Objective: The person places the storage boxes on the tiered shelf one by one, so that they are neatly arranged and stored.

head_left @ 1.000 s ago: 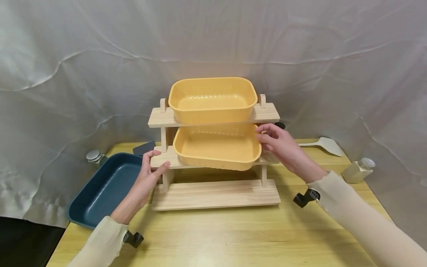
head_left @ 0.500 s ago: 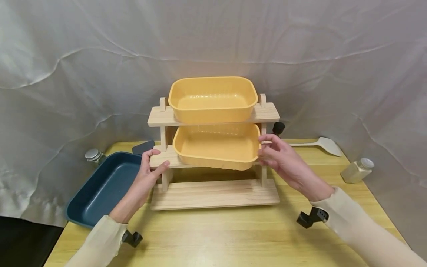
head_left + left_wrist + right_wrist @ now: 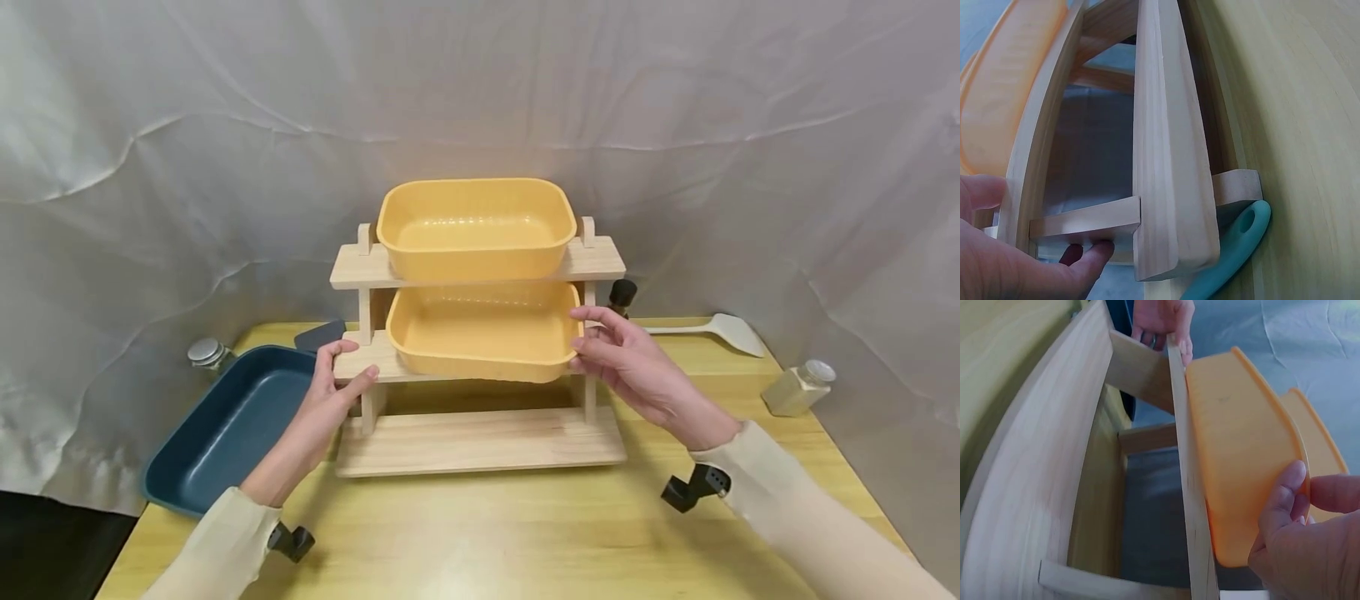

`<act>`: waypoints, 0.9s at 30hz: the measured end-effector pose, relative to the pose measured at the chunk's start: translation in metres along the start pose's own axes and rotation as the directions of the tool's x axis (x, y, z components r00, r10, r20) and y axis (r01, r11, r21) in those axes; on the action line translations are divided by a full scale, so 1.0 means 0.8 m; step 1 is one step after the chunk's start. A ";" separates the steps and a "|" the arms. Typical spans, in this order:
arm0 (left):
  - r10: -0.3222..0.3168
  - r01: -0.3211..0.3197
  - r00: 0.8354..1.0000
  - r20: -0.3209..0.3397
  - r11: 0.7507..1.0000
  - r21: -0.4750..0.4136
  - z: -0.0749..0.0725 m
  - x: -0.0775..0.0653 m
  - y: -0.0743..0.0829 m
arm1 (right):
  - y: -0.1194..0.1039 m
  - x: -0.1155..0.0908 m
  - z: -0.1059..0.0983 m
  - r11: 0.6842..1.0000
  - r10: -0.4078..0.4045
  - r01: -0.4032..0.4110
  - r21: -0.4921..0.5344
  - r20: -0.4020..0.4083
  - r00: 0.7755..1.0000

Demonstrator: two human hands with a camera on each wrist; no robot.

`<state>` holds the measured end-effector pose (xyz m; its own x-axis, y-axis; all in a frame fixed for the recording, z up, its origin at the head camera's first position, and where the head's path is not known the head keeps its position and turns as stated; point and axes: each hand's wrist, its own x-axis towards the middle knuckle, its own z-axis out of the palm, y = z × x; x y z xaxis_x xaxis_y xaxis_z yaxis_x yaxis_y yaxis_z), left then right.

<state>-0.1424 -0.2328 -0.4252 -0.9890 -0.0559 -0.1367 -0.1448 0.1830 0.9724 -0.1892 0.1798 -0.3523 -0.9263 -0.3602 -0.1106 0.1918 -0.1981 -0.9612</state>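
Note:
A three-tier wooden shelf [image 3: 480,446] stands on the table. One yellow bin [image 3: 476,227] sits on its top tier, and a second yellow bin [image 3: 483,333] rests on the middle tier, its right end jutting forward a little. My right hand [image 3: 637,371] pinches that lower bin's right rim between thumb and fingers; the right wrist view shows the fingertips [image 3: 1297,472] on both sides of the rim. With my left hand [image 3: 318,408] I grip the left end of the middle board [image 3: 378,354], thumb in front. Both bins look empty inside.
Left of the shelf lies a dark blue bin [image 3: 225,433], with a lidded glass jar [image 3: 208,353] and a dark spatula head [image 3: 320,335] behind. A teal handle [image 3: 1235,250] lies by the shelf. On the right are a white spatula [image 3: 731,333], a black-capped bottle [image 3: 622,293] and a jar [image 3: 798,389].
My right hand has slid down along the lower bin's right rim and now pinches it near the front. That bin's right end has barely shifted. The left hand keeps its place.

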 end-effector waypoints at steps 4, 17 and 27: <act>0.012 -0.012 1.000 0.003 1.000 -0.012 0.002 0.001 0.000 | -0.001 0.005 -0.005 1.000 -0.011 0.011 -0.012 0.010 1.000; 0.008 -0.008 1.000 0.002 1.000 -0.019 -0.001 0.000 0.001 | -0.008 0.024 -0.011 0.999 0.020 -0.019 -0.037 0.018 1.000; 0.003 -0.004 1.000 -0.005 1.000 -0.019 0.000 -0.001 0.002 | -0.010 0.033 -0.015 0.998 0.049 -0.048 -0.027 0.021 0.999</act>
<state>-0.1419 -0.2326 -0.4235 -0.9894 -0.0604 -0.1324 -0.1407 0.1643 0.9763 -0.2190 0.1824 -0.3508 -0.9087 -0.3888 -0.1520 0.2274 -0.1554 -0.9613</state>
